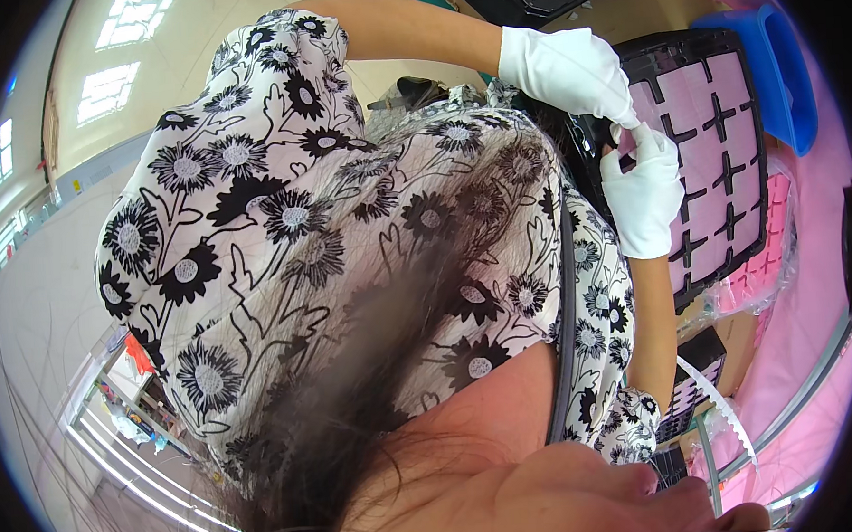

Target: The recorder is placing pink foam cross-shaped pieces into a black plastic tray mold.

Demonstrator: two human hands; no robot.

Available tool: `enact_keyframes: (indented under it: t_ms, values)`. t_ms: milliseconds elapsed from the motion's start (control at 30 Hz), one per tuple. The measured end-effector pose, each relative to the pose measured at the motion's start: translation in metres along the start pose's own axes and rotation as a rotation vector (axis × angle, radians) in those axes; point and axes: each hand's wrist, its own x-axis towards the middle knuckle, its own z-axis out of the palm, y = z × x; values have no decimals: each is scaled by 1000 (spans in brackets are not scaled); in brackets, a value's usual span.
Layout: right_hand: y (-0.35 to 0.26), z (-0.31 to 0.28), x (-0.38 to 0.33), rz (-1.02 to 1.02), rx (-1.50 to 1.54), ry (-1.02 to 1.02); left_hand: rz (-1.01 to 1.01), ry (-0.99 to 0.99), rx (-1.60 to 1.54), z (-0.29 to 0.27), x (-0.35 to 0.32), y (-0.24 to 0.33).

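Here, one gloved hand (570,72) against the other hand (645,197) near black tray (726,169), grip pinched, contents unclear.

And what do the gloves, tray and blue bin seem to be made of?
Gloves: soft, matte white fabric, by the creases and close fit; the weave is too small to tell.
Tray: likely moulded black plastic, slightly glossy, by its shaped ribs.
Blue bin: probably smooth plastic, by its even colour and rounded edges.
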Motion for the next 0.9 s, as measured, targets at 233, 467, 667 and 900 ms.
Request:
enact_keyframes:
  t_ms: [233,467,667,900]
  values:
    - [3,7,-4,-128,-97,116,160,119,-18,0,-5,-5]
    - [4,12,-10,-87,-36,66,109,-68,3,-10,-3,0]
    - [9,16,-12,-118,-25,65,140,17,-2,-6,-5,-1]
    - [5,7,-10,-157,-113,49,161,-42,-2,-14,0,0]
